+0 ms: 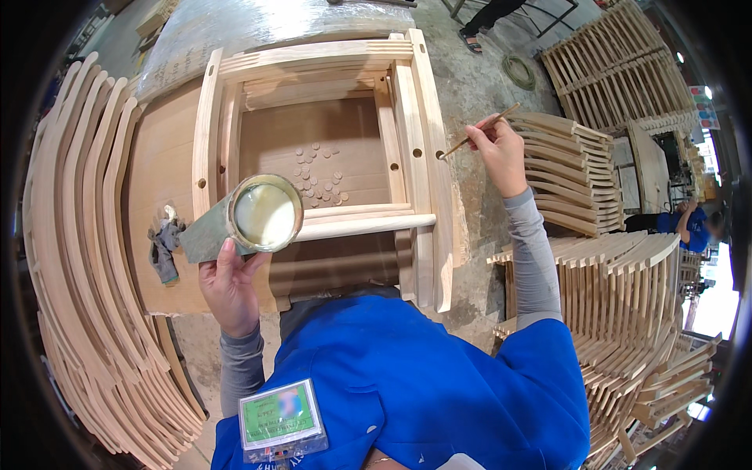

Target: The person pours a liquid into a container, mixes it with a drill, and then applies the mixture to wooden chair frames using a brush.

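My left hand (229,291) grips a grey-green container (210,233) from below, its round mouth tipped into view. Milky white liquid, like glue, (265,213) fills it. Between the fingertips of my right hand (501,157) is a thin wooden stick (479,135), its lower tip at a round hole in the outer rail of a pale wooden frame (425,117). Whether the tip is inside the hole, I cannot tell. Stacked frame parts lie on a cardboard-covered surface (149,180). Several small round wooden discs (321,178) are scattered on the cardboard inside the frame.
Grey work gloves (166,244) lie left of the container. Curved wooden pieces (98,227) are stacked along the left, with more stacks (556,168) on the right. A plastic-wrapped surface (258,27) is beyond the frame. Other people (685,223) are in the background.
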A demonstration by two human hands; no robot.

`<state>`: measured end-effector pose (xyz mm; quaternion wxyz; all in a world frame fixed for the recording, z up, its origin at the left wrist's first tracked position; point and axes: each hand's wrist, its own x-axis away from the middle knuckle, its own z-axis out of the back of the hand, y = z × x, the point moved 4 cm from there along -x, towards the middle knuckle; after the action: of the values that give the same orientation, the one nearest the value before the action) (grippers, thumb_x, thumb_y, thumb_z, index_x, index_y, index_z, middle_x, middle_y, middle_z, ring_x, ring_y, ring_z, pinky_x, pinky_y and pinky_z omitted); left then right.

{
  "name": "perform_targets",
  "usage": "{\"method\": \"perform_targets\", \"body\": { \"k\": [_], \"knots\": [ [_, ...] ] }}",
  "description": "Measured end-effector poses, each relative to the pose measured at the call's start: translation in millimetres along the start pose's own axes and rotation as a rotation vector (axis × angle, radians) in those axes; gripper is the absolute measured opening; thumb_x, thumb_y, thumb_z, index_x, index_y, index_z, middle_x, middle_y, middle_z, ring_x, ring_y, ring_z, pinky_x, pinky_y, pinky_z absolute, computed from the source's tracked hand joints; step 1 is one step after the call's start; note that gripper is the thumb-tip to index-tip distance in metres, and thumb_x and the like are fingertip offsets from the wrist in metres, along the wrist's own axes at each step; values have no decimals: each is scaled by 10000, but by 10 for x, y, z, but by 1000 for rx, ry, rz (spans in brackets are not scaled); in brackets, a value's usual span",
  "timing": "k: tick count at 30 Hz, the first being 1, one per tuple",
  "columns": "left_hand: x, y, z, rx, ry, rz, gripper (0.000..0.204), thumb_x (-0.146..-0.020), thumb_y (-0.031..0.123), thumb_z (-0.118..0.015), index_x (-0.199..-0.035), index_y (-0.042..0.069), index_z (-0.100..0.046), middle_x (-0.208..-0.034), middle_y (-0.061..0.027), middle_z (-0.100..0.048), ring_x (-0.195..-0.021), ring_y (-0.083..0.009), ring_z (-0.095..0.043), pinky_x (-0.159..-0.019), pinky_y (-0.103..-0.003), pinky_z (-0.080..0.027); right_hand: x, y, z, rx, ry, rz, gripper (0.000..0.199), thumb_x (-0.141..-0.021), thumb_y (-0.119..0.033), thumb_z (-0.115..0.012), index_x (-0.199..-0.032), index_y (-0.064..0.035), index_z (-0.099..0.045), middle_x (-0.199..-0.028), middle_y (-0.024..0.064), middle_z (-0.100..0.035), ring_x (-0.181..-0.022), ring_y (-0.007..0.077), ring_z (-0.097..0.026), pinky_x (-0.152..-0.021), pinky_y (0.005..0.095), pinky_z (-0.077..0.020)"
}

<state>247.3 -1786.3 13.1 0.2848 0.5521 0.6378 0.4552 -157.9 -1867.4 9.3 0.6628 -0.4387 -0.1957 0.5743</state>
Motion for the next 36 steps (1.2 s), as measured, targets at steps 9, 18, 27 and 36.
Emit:
{"method": "perform_targets", "body": {
  "k": [9,18,27,36],
  "knots": [
    [-3,9,76,6,34,-16,221,-887,70,-479,-1093,-3,-508,-985,-91,-599,-840,-144,-615,-699,-350,-577,92,-123,-116,202,16,129,170,-782,-122,-634,-743,5,-529,-606,120,-575,-527,184,-573,-506,280,-440],
    [2,60,44,11,59,-31,203,-883,59,-482,-1076,7,-516,-945,-74,-602,-782,-108,-602,-697,-350,-576,150,-211,-148,264,2,91,160,-788,-119,-627,-758,3,-529,-634,140,-572,-545,206,-579,-527,294,-447],
    [3,162,-76,33,19,-37,227,-866,27,-481,-1090,3,-509,-967,-92,-601,-843,-148,-605,-704,-350,-572,185,-192,27,147,3,69,90,-764,-52,-638,-817,4,-592,-673,101,-615,-597,116,-593,-557,237,-452],
    [45,186,-284,-53,-118,-148,211,-876,31,-495,-1073,-25,-545,-1001,-114,-603,-879,-185,-600,-729,-340,-548,862,-1666,-85,-632,-190,333,165,-756,111,-599,-876,25,-525,-856,198,-626,-774,212,-632,-675,278,-522]
  ]
}}
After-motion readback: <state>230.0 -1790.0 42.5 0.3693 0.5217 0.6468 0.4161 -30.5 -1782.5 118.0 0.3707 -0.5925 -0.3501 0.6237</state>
